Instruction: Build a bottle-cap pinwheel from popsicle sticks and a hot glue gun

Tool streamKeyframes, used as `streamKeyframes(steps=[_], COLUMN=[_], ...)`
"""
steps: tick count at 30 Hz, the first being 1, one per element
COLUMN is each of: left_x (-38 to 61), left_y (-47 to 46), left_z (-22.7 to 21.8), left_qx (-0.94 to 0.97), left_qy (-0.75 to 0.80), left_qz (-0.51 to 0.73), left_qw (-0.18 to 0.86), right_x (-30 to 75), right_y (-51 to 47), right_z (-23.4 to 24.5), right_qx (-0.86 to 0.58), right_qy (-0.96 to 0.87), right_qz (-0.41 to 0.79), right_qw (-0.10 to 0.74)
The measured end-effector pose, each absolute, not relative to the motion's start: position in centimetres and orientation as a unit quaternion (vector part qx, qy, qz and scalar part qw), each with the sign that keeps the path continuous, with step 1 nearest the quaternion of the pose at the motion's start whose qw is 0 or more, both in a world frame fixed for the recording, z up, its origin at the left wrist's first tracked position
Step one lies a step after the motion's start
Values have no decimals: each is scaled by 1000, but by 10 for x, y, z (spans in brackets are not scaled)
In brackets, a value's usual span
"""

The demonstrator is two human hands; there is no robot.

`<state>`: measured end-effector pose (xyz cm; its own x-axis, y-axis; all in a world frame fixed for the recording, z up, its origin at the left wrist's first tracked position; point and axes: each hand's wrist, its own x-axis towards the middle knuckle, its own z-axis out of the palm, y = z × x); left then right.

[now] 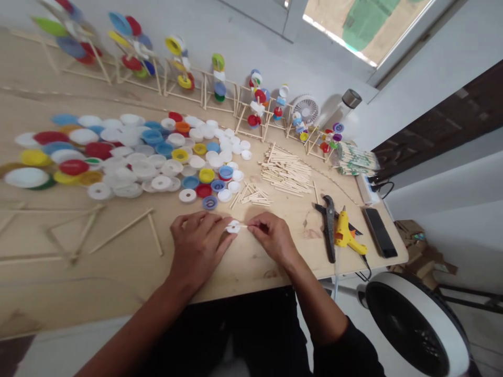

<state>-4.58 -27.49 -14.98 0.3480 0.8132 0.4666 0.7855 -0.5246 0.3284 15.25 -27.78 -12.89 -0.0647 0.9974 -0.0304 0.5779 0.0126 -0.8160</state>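
Note:
Near the front edge of the table, my left hand [196,248] holds a small white bottle cap [233,227] between thumb and index finger, its other fingers resting on the wood. My right hand [274,240] pinches a thin wooden stick [244,226] whose left end meets the cap. Whether the stick passes through the cap or lies against it, I cannot tell. Just beyond my hands are a small pile of short wooden sticks [253,195] and a wide spread of coloured bottle caps [137,152].
A larger stick pile [285,170] lies behind. To the right are black-handled pliers [329,225], a yellow glue gun [344,233] and a phone [379,233]. Stick frames with bottle-cap wheels [257,107] line the back. Joined sticks [78,235] lie left; a large fan [416,324] stands below right.

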Motion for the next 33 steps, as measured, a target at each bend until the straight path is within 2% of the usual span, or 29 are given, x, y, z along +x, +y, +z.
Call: streamKeyframes(steps=[7,19,33], left_x=[-45,-45,-45], left_y=[-274,-273,-272], left_z=[-151,-151,-153], left_qx=[804,813,809], left_qy=[498,491,488], left_qz=[312,308,325], left_qw=[87,50,55], right_x=[152,152,151], right_y=[-274,-272,-269], right_z=[-130,-126,-127], right_qx=[-607,-612,-607], right_qy=[-641,-647,-692], right_qz=[358,355,305], right_qw=[305,284,246])
